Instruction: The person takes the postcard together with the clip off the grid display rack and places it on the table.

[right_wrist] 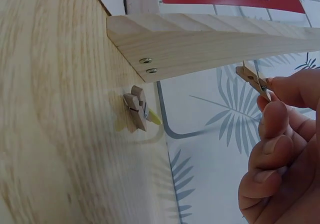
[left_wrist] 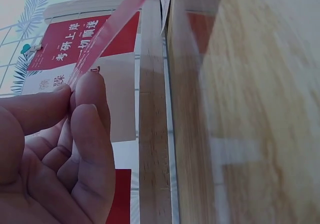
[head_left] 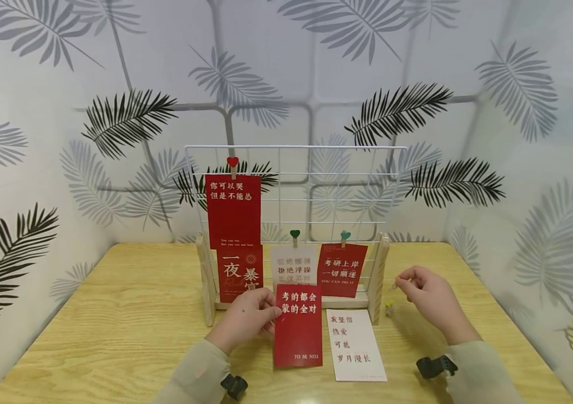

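Observation:
My left hand (head_left: 247, 315) pinches the left edge of a red card (head_left: 299, 331) with white lettering, held upright in front of the rack. In the left wrist view that card (left_wrist: 117, 26) shows almost edge-on between thumb and fingertips. To the right of the rack, my right hand (head_left: 430, 300) pinches a small wooden clothespin (right_wrist: 253, 80) between thumb and forefinger. Below it a second clothespin (right_wrist: 136, 109) with a yellow piece lies on the table. A white card (head_left: 356, 345) with red lettering lies in front of the rack.
A white wire grid rack (head_left: 337, 147) with wooden feet (head_left: 379, 280) stands on the table (head_left: 130, 303). Clipped to it are a tall red card (head_left: 233, 213), a white card (head_left: 294, 258) and a red card (head_left: 343, 269). Another red card (head_left: 231, 275) hangs at lower left.

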The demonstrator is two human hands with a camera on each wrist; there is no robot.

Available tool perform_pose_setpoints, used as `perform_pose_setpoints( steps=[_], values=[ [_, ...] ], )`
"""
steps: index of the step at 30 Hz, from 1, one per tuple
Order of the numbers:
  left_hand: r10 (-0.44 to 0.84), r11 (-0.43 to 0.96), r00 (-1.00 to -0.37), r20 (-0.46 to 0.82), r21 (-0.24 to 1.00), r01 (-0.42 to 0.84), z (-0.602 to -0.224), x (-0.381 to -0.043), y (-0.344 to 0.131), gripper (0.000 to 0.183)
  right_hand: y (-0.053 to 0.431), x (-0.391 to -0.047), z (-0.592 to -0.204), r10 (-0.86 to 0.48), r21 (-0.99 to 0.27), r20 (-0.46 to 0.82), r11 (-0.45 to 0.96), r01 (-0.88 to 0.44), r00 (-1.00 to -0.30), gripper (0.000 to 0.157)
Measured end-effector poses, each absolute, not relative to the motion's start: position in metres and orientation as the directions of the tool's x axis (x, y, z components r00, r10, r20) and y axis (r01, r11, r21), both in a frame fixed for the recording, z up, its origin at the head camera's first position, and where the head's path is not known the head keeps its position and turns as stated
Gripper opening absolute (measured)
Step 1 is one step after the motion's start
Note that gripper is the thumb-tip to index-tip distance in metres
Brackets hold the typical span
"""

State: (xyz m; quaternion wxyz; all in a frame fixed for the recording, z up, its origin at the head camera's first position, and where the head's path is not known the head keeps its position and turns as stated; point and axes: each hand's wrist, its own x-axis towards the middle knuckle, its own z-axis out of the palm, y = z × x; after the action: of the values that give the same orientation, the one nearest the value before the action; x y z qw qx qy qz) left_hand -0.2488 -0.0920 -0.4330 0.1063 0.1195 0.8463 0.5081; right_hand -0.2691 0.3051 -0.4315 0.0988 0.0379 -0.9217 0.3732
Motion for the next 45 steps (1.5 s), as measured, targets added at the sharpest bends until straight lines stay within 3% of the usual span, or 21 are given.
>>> perform_pose_setpoints(
  steps=[12,45],
  values=[
    [0.343,0.485,-0.936,-0.074,0.867,0.110,-0.441,-0.250,-0.092,0.013,0.310,-0.271,-0.440,-0.028,-0.676,0.132,0.728,-0.111,-0.991,0.027],
    [0.381,0.463,-0.899,-0.217,0.886,-0.018,-0.454,-0.249,-0.088,0.014,0.331,-0.272,-0.469,-0.144,-0.677,-0.001,0.728,-0.105,-0.990,0.018]
  ],
)
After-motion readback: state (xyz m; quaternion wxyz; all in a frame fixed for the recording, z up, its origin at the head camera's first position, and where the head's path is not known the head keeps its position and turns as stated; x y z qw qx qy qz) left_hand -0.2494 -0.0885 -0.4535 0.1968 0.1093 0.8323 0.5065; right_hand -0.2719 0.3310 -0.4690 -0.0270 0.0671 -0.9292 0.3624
